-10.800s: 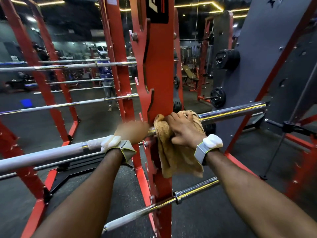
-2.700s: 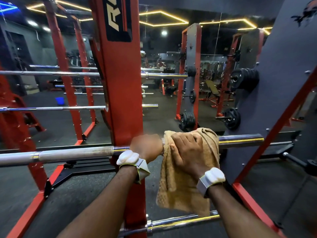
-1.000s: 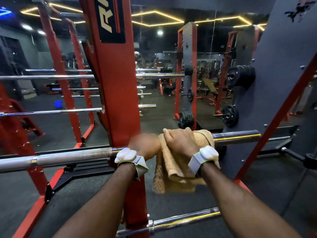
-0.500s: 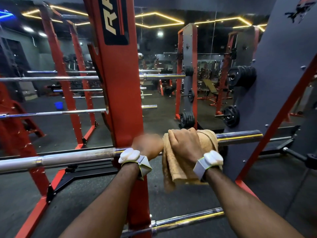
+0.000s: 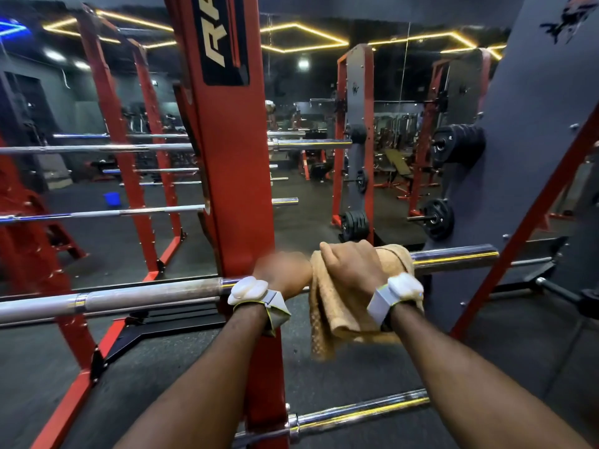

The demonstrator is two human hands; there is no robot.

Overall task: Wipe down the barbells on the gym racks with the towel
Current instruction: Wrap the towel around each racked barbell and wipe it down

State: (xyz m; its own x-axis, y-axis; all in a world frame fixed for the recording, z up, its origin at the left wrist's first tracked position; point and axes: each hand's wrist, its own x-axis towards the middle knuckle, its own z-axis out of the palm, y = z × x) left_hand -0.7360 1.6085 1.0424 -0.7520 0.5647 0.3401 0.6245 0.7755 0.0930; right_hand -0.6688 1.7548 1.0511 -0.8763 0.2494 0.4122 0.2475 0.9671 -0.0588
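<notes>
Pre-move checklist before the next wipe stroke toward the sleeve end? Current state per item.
1. Towel wrapped over the barbell: ok, draped across it under the right hand.
2. Right hand closed on the towel: ok, fingers curl over the top.
3. Left hand steadying the barbell beside the red upright: ok, though blurred.
4. Path along the sleeve to its end: ok, bare chrome, nothing on it.
5. Barbell seated in its rack hook: cannot tell, hidden by the hands and the upright.
6. Towel tail free of the lower barbell: ok, hangs above it.
</notes>
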